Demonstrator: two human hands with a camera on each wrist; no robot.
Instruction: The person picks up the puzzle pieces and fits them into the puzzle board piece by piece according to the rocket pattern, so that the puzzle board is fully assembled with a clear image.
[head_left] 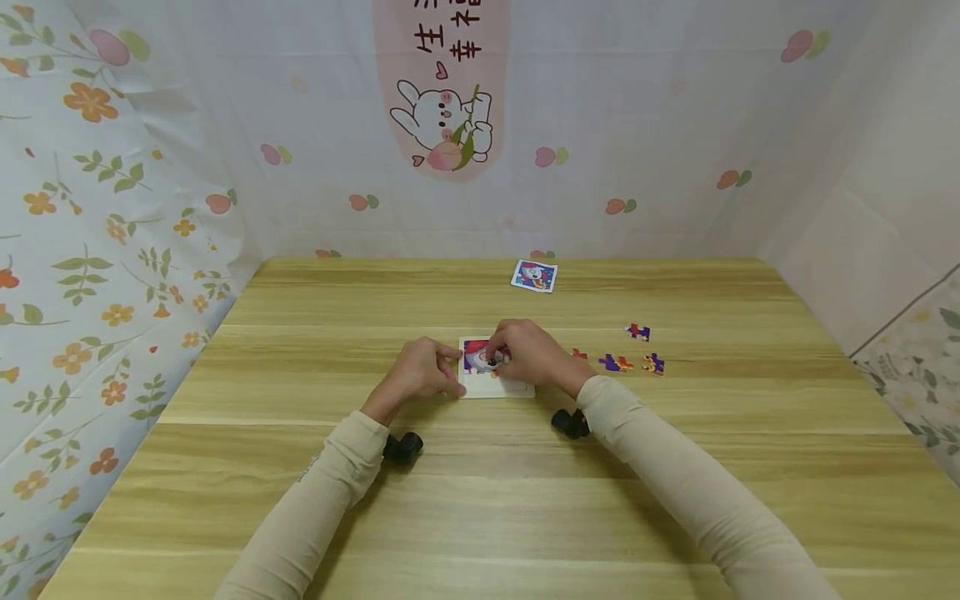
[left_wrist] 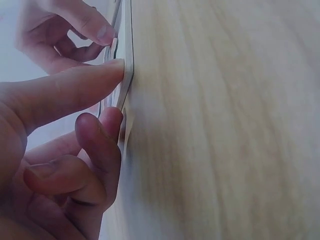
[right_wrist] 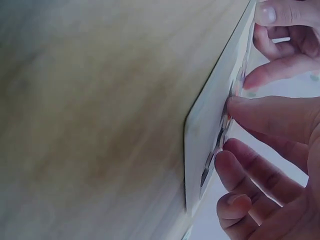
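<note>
A white puzzle tray (head_left: 480, 388) lies on the table, its upper part filled with colourful cartoon pieces and its lower strip bare. My left hand (head_left: 418, 369) holds the tray's left edge, thumb near the front corner and a finger farther back. In the left wrist view the thumb (left_wrist: 95, 85) presses on the rim. Over the tray, my right hand (head_left: 531, 354) pinches a puzzle piece (left_wrist: 114, 48) between thumb and fingers, close to the assembled part. The right fingers mostly hide that piece in the head view. In the right wrist view the right thumb (right_wrist: 270, 112) sits low over the tray.
Several loose puzzle pieces (head_left: 615, 363) lie right of the tray, with another piece (head_left: 638, 332) farther back. A small picture card (head_left: 534, 276) lies near the table's back edge. Black wrist-worn devices (head_left: 403, 448) show under both forearms. A patterned curtain (head_left: 315, 125) hangs behind.
</note>
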